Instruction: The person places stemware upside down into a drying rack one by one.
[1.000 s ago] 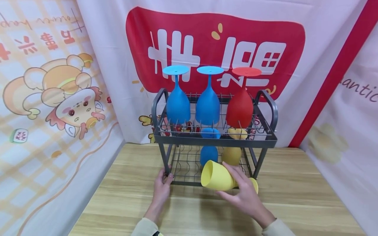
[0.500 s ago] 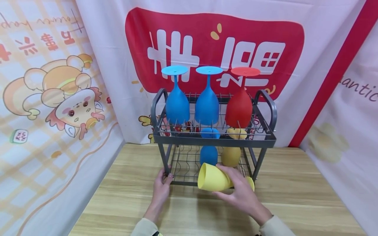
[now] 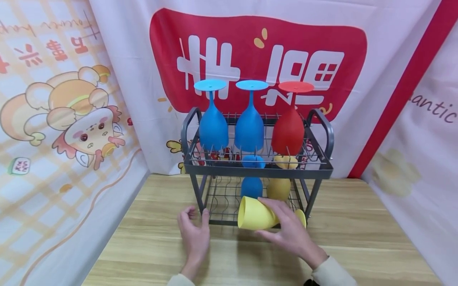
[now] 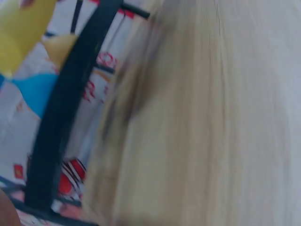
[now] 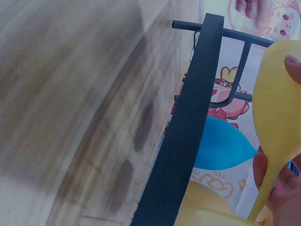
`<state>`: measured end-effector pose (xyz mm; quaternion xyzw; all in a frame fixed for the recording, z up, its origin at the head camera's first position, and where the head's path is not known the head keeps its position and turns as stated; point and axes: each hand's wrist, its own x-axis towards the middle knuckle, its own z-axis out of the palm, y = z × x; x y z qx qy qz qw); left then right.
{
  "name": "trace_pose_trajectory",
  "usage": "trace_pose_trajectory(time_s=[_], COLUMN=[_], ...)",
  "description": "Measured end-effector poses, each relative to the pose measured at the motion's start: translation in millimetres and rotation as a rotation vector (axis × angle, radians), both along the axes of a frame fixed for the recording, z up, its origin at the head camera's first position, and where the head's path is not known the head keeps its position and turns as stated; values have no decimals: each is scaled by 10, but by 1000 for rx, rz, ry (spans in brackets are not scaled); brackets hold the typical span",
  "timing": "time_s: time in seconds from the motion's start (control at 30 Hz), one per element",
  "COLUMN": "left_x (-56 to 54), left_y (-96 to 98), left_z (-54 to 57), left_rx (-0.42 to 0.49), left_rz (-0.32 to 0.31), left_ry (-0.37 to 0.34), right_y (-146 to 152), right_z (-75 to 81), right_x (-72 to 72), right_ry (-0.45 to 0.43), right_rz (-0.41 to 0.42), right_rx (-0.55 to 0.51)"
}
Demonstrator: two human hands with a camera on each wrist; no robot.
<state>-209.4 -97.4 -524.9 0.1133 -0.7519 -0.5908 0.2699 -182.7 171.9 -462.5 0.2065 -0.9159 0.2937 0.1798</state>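
Observation:
My right hand holds a yellow plastic wine glass on its side before the rack's lower tier. Its mouth faces left and its foot lies to the right. In the right wrist view, fingers pinch the stem and a fingertip touches the yellow bowl. My left hand is beside the front left post of the dark two-tier rack, thumb up and fingers loosely bent, with nothing in them. Behind the held glass, a blue glass and a darker yellow glass stand upside down on the lower tier.
Upside down on the top tier are two blue glasses and a red glass. The rack stands on a wooden table. Printed cloth hangs behind and at both sides.
My left hand has let go of the rack's front left post and shifted slightly left and down. The right hand has carried the yellow wine glass a little to the left.

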Motion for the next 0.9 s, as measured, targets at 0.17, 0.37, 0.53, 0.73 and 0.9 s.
trace_pose_trajectory(time_s=[0.17, 0.37, 0.53, 0.73, 0.9], left_x=[70, 150, 168, 169, 173], left_y=[112, 150, 173, 180, 187], left_z=[186, 405, 489, 515, 515], left_rx=[24, -17, -45, -65, -83], left_rz=[-340, -757, -865, -858, -843], left_ry=[135, 47, -26, -42, -50], right_y=[-17, -44, -54, -79, -91], right_z=[36, 40, 44, 70, 93], right_x=[-4, 10, 14, 25, 54], right_ry=[28, 25, 51, 87, 61], right_rz=[17, 43, 67, 99, 90], right_rx=[22, 53, 74, 86, 94])
